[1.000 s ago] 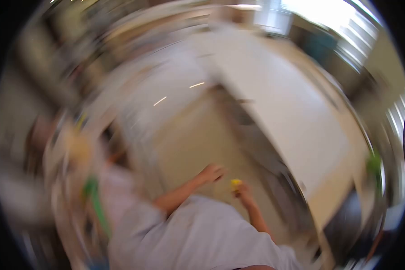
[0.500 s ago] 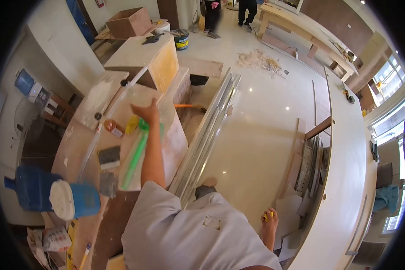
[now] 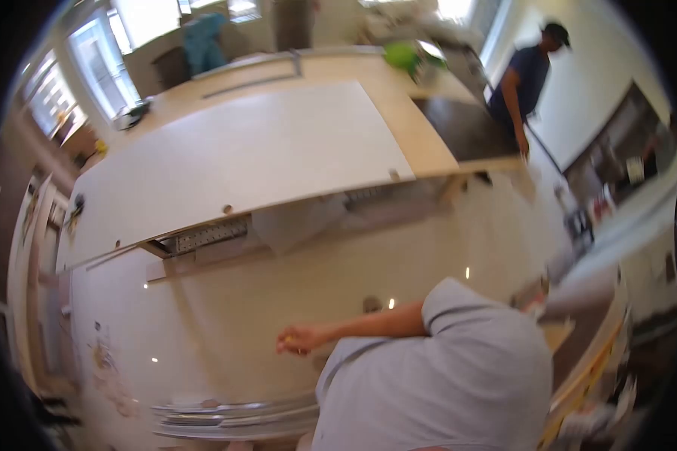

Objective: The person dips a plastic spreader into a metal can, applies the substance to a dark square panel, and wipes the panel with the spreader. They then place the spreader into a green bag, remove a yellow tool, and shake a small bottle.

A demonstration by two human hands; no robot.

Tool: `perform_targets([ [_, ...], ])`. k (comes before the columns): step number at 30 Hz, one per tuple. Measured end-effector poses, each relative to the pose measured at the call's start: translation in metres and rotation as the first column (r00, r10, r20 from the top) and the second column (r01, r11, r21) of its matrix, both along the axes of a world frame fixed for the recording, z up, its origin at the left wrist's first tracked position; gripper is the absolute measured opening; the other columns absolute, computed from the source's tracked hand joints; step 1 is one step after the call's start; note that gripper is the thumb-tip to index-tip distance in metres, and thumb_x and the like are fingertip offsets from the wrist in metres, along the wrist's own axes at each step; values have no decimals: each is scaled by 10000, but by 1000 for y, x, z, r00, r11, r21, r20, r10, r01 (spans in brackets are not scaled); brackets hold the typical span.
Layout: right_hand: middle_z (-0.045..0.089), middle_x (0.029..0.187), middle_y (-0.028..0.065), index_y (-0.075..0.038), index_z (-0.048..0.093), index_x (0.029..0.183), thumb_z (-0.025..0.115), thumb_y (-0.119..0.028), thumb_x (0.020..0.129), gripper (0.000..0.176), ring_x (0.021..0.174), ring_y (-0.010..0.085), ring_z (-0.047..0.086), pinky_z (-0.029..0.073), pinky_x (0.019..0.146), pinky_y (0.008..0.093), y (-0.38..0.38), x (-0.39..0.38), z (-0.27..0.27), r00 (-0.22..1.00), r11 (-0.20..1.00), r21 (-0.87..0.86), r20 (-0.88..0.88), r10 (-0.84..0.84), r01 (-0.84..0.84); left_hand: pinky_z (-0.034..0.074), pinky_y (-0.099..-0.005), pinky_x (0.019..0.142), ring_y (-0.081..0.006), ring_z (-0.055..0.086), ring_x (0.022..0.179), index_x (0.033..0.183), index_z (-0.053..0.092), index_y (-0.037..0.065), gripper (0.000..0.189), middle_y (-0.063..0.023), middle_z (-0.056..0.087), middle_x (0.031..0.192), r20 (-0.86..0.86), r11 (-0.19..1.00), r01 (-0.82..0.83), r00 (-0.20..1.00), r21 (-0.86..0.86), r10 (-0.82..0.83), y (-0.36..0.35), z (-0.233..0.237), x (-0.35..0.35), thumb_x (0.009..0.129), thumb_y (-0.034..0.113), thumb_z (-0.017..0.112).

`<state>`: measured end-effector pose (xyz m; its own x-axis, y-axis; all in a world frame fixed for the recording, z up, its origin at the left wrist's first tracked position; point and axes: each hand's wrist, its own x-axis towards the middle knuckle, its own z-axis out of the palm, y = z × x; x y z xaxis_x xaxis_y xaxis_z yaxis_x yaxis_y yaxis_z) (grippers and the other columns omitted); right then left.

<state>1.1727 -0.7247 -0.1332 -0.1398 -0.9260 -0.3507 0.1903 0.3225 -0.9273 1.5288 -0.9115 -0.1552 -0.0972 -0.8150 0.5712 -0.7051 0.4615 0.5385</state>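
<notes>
My right hand (image 3: 301, 340) reaches out to the left over the tiled floor, its fingers curled. A speck of yellow shows between them. It is a small yellow object whose kind I cannot make out. Below the hand, a bundle of long metal channels (image 3: 233, 419) lies near the bottom of the view. Skin-coloured patches at the bottom edge may be part of my left hand or arm, but they are cut off and blurred. Across the floor stands a long workbench with a white panel (image 3: 256, 150) on top.
Sheet offcuts (image 3: 293, 222) lean under the bench. A dark board (image 3: 466, 128) and a green item (image 3: 402, 57) lie at its far right. Another person (image 3: 523, 83) stands at that end. A metal square (image 3: 297, 66) rests at the back. Debris (image 3: 113, 376) lies on the floor.
The view has swung to the right, from the cluttered bench to the white-panelled bench. My left hand has left clear view. The right hand still grips the yellow object.
</notes>
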Motion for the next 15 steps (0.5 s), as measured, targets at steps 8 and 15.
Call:
perform_targets([
  [8, 606, 887, 29, -38, 592, 1019, 438, -230, 973, 250, 854, 108, 569, 459, 756, 256, 168, -70, 95, 612, 585, -396, -70, -787, 707, 428, -424, 858, -368, 526, 980, 1159, 483, -17, 578, -192, 535, 1058, -143, 382, 877, 434, 291, -889, 191, 16, -326, 686, 151, 769],
  [15, 613, 864, 19, -34, 615, 940, 438, -245, 977, 278, 853, 112, 558, 449, 788, 263, 369, -128, 60, 198, 170, -385, 34, -980, 907, 423, -427, 822, -351, 510, 948, 1211, 451, 2, 634, -177, 534, 1053, -197, -280, 884, -219, 374, -956, 416, 33, -471, 664, 105, 755],
])
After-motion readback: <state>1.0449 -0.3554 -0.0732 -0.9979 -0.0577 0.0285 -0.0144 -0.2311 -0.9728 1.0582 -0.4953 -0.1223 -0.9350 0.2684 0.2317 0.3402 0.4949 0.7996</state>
